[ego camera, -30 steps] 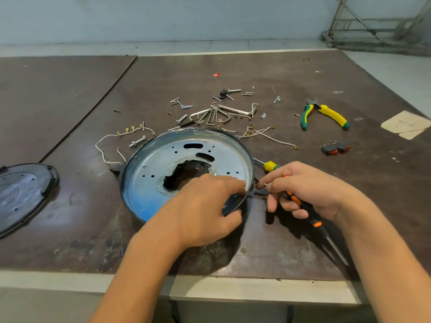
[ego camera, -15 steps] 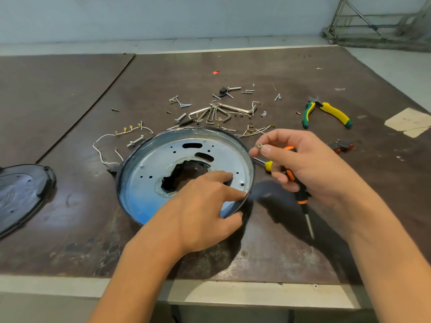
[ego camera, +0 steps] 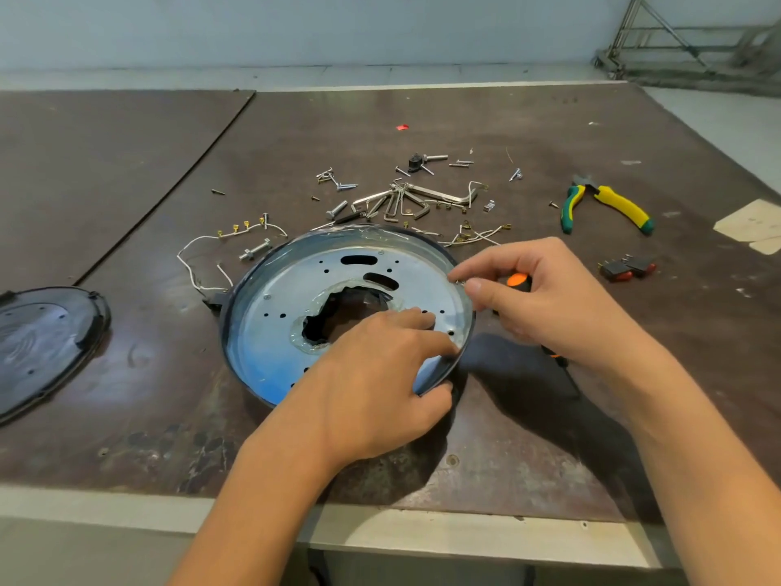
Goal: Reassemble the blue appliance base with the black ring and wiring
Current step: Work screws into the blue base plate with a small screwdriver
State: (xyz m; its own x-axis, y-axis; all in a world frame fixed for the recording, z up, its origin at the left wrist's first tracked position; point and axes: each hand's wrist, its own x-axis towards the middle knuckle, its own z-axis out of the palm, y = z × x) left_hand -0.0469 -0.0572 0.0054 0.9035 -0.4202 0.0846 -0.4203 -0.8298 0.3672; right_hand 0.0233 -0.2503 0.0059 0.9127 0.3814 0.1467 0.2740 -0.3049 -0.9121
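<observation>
Your left hand grips the blue appliance base at its near-right rim, thumb outside and fingers on the metal plate. Your right hand clasps an orange-handled screwdriver, with thumb and forefinger pinched together at the rim. The base lies on the brown table in front of scattered hex keys, with a pale wall beyond.

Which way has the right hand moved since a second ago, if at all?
Yes: the right hand, gripping the screwdriver, went farther from the person along the blue base's right rim.

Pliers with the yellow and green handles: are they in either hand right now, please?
No, the pliers lie untouched on the table, beyond the right hand.
</observation>
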